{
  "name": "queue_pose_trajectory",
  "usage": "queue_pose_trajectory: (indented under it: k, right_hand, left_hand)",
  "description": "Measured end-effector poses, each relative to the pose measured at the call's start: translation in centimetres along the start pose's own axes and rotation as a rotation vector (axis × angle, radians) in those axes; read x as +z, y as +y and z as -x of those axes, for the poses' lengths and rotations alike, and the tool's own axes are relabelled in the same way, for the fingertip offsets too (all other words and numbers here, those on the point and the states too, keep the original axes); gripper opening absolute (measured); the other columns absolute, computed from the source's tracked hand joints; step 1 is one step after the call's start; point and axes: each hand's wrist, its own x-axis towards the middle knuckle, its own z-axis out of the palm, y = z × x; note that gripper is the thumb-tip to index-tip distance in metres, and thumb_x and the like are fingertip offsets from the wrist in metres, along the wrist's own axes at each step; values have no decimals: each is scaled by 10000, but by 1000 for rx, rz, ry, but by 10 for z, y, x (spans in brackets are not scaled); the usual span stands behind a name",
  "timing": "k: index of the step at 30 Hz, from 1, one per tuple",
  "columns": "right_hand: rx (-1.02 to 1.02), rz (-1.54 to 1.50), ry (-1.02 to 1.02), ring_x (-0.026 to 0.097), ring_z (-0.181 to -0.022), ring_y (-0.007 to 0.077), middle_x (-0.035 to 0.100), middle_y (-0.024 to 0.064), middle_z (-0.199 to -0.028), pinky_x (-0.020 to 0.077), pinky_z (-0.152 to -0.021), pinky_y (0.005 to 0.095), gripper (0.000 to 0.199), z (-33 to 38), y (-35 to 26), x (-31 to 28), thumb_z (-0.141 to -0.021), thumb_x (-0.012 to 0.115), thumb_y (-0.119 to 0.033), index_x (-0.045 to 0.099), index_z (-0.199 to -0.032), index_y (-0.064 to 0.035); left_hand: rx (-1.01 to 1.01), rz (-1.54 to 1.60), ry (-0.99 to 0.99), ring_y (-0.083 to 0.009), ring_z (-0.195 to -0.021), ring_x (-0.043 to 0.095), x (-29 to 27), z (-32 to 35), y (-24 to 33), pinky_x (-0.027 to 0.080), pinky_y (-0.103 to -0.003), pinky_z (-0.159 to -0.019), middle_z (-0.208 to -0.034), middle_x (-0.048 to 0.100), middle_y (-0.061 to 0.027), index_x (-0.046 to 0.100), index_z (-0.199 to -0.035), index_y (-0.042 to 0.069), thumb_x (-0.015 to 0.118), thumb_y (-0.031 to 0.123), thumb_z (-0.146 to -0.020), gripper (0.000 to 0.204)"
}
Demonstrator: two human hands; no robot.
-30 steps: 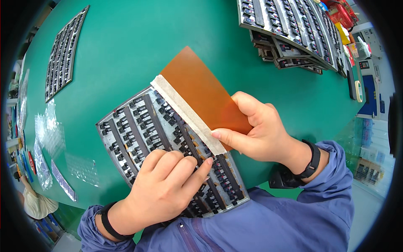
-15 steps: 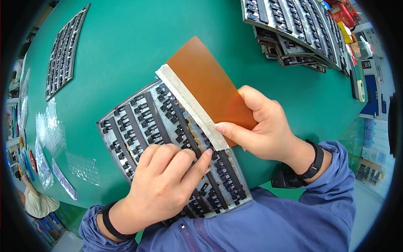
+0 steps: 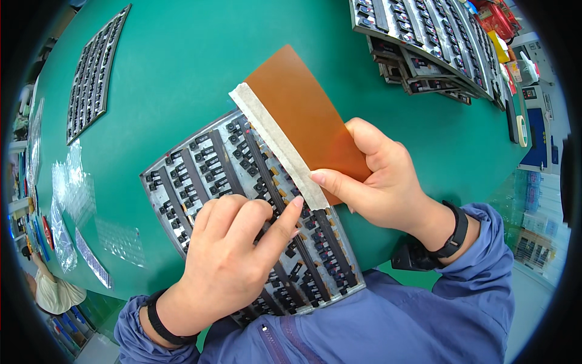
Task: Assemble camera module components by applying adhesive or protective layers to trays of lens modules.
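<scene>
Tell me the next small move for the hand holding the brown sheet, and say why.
Probably keep lowering the brown sheet onto the tray of small components. The right hand pinches it by its pale taped edge, which lies along the tray's right side, while the rest tilts up off it. The left hand presses the tray flat on the green table.

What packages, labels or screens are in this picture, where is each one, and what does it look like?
Clear plastic bags: left table edge, crumpled, see-through.
Narrow clear pouch: lower left edge, long strip with bluish print.
Red and yellow packs: top right corner, small and bright.
Screens: none that I can make out.
</scene>
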Motion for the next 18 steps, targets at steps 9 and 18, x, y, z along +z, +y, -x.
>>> queue_pose_trajectory:
  k: [9,18]
  right_hand:
    - [168,-309,-38,621,-813,88,657,55,-864,530,-693,255,217,-5,-16,-4,-863,662,-35,540,-1034,18]
    - [272,-286,-154,554,-645,25,641,33,-905,407,-452,182,297,-15,-20,-17,-886,666,-133,548,-1123,3]
  left_hand:
    - [-49,21,-30,-207,-799,503,-1,0,0,410,-340,-702,-827,468,-36,682,-1106,78,694,165,-764,354]
    - [-87,-4,-104,-223,-870,494,-5,0,3,414,-350,-755,-894,461,-46,636,-1188,98,718,202,-769,439]
